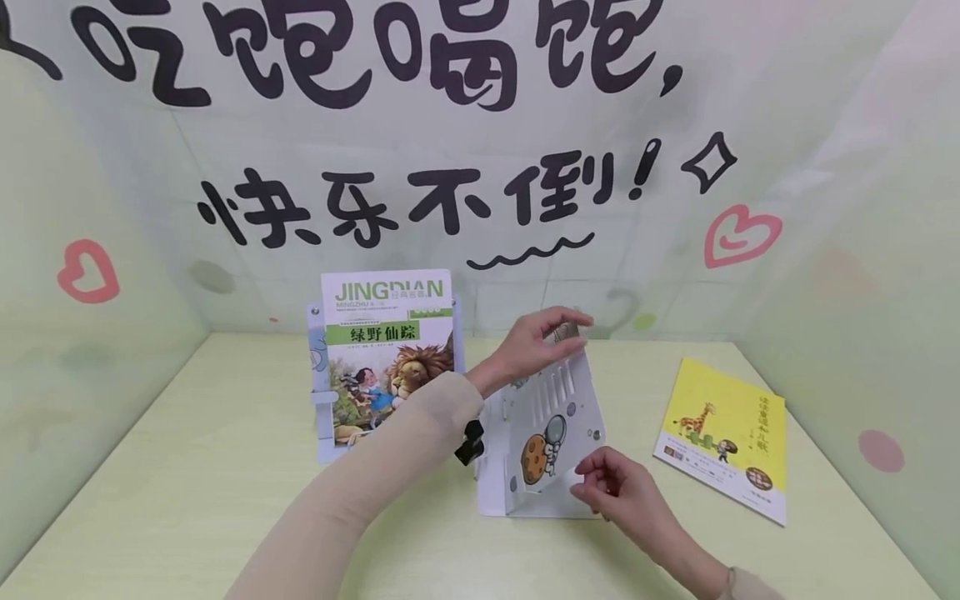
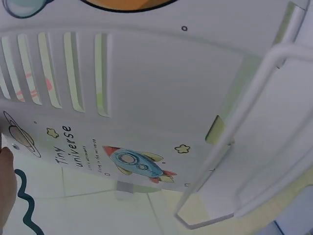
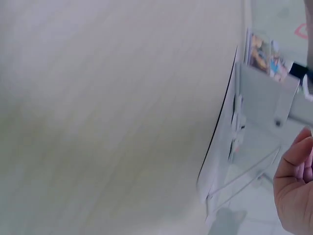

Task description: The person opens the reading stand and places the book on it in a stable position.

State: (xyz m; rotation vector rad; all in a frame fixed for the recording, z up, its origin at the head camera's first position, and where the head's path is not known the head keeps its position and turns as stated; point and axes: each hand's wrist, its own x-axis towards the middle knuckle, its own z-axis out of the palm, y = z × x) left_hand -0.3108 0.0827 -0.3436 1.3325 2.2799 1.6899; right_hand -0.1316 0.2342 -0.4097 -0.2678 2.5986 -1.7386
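A white book stand (image 1: 551,433) with a cartoon astronaut and slots stands on the table, its back panel tilted up from a flat base. My left hand (image 1: 536,342) grips the panel's top edge between thumb and fingers. In the left wrist view the panel (image 2: 161,78) shows a rocket and "Tiny universe", with a white wire support beside it. At the panel's lower right edge is my right hand (image 1: 622,487), its fingers loosely curled. The right wrist view shows that hand (image 3: 293,191) with nothing visible in it, the stand (image 3: 264,98) beyond.
Left of the stand, a book with a lion cover (image 1: 393,350) leans upright on a second stand (image 1: 324,417), partly behind my left sleeve. A yellow book (image 1: 723,437) lies flat on the table (image 1: 225,508) at the right. Printed walls enclose the back and sides.
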